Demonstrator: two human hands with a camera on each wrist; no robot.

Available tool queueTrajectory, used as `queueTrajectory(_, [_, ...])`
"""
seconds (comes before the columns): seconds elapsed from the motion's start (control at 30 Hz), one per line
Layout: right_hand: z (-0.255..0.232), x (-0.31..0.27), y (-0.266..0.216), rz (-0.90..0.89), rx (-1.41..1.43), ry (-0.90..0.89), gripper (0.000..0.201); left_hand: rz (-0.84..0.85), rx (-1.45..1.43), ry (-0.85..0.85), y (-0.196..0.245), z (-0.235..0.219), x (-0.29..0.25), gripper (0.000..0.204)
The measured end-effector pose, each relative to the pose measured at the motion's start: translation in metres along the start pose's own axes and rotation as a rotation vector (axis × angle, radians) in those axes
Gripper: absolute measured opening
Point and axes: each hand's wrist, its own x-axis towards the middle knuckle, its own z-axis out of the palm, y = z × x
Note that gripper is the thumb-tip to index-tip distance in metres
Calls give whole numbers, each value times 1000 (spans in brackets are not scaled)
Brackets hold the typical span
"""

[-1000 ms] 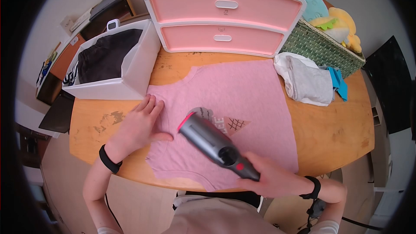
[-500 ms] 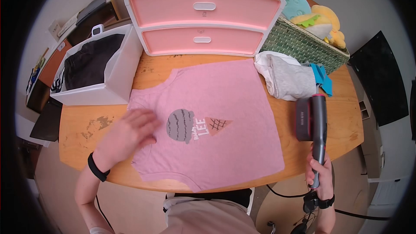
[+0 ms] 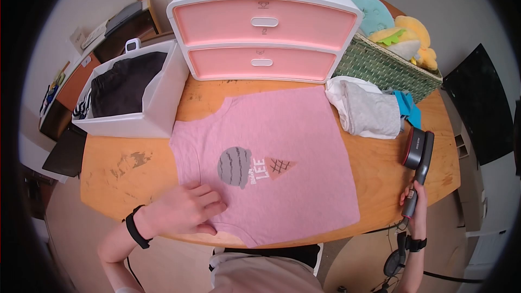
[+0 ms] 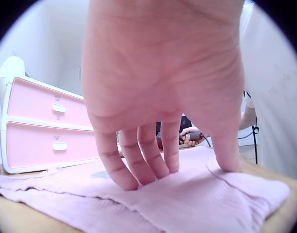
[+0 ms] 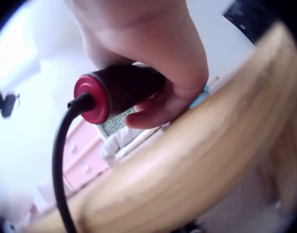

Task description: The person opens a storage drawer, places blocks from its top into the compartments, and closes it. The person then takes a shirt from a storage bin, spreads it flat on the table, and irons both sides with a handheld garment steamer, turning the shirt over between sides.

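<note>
A pink sleeveless shirt (image 3: 293, 130) lies spread on the wooden table, its ice-cream print and lettering facing up. Near its lower left armhole is my left hand (image 3: 187, 209). In the left wrist view that hand's fingertips (image 4: 147, 179) come down on the cloth, with the thumb apart from them. At the table's right edge my right hand (image 3: 417, 201) grips the handle of a grey and red handheld garment steamer (image 3: 418, 152), its head tilted upward. A black cord (image 5: 58, 155) leaves the red end of the handle in the right wrist view.
A white drawer unit with pink fronts (image 3: 228, 24) stands at the back. To its left is a white bin (image 3: 130, 125) of dark clothes; to its right, a green woven basket (image 3: 374, 62) with plush toys. Folded grey and white clothes (image 3: 369, 111) lie before the basket.
The steamer has moved from over the shirt's print to the table's right edge. My left hand has shifted down along the shirt's left side toward the near edge.
</note>
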Motion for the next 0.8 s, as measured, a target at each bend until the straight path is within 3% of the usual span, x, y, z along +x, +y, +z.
queueTrajectory(0.03, [-2, 0, -6, -1, -253, 77, 32, -6, 31, -18, 1, 1, -1, 44])
queueTrajectory(0.2, [-48, 27, 13, -96, -583, 157, 40, 24, 60, 19, -1, 9, -4, 38])
queueTrajectory(0.27, [-34, 22, -4, -94, -675, 138, 43, 29, 71, 32, -1, 14, -4, 34])
queueTrajectory(0.33, [7, -1, -44, 206, -893, 123, 48, 34, 142, 40, -1, 19, -4, 24])
queueTrajectory(0.37, [7, -1, -49, 196, -895, 121, 48, 30, 145, 47, -2, 19, -3, 24])
queueTrajectory(0.43, [8, 0, -53, 75, -1315, 134, 47, 50, 189, 103, -2, 19, -1, 19])
queueTrajectory(0.47, [6, -1, -52, 62, -1316, 129, 47, 40, 195, 110, -2, 20, -1, 19])
queueTrajectory(0.53, [4, -2, -48, -598, -1580, 335, 44, 52, 194, 148, -3, 20, 1, 16])
queueTrajectory(0.6, [38, -13, -70, -699, -1585, 353, 44, 30, 194, 156, -4, 20, 2, 17])
queueTrajectory(0.67, [84, -32, -88, -539, -1292, -44, 46, 13, 192, 161, -5, 23, 1, 18])
queueTrajectory(0.73, [128, -51, -88, -248, -1202, -432, 50, -51, 168, 139, -7, 28, 3, 32])
queueTrajectory(0.8, [149, -55, -58, -695, -1178, -882, 53, -75, 149, 134, -8, 29, 4, 34])
